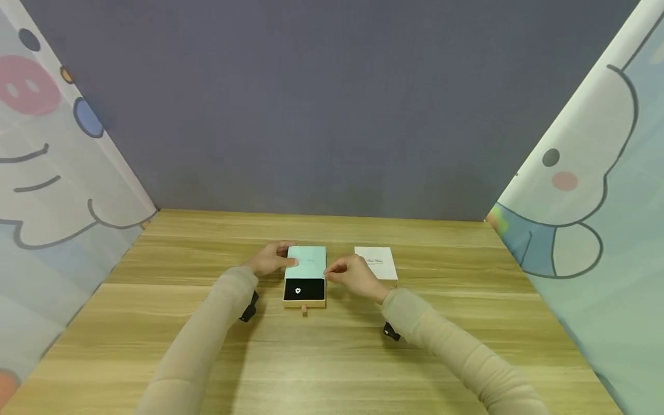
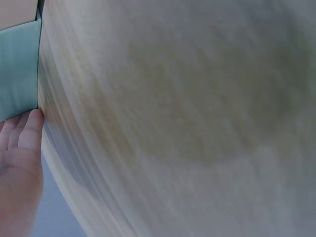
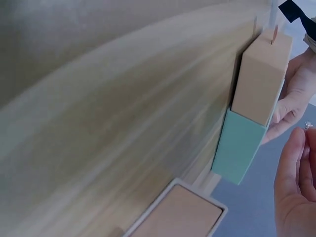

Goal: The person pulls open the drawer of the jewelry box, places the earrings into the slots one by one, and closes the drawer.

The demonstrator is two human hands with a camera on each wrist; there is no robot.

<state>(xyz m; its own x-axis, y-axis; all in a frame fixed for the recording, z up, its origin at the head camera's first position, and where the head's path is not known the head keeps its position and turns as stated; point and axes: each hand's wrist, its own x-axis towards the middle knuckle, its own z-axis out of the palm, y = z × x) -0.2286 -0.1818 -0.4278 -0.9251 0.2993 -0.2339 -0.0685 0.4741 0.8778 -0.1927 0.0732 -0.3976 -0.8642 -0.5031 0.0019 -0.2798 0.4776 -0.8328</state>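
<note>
Curtain (image 1: 46, 173) with cartoon figures hangs at my far left, and the wooden table (image 1: 171, 323) runs out from under it. My left hand (image 1: 270, 259) lies at the left edge of the mint sleeve (image 1: 307, 262) of a small sliding box, thumb laid on top of the sleeve and fingers curled round its side, so I am gripping it. In the left wrist view my fingertips (image 2: 29, 126) press against the corner of that sleeve (image 2: 19, 74).

The box sits near the middle of the table. Its tan drawer (image 1: 304, 292) is pulled out toward me, showing a black lining with a small white piece (image 1: 298, 291) lying on it, and a short pull tab (image 1: 304, 309) sticks out from the near end.

My right hand (image 1: 355, 276) hovers just beside the right edge of the sleeve, fingers bent with the tips drawn together. In the right wrist view something tiny and sparkly (image 3: 309, 124) sits at my fingertips (image 3: 291, 148), though I cannot tell exactly how I pinch it.

Just right of that hand lies a white box (image 1: 377, 262) with faint lettering on its lid. Another cartoon curtain (image 1: 596, 202) closes the right side.
</note>
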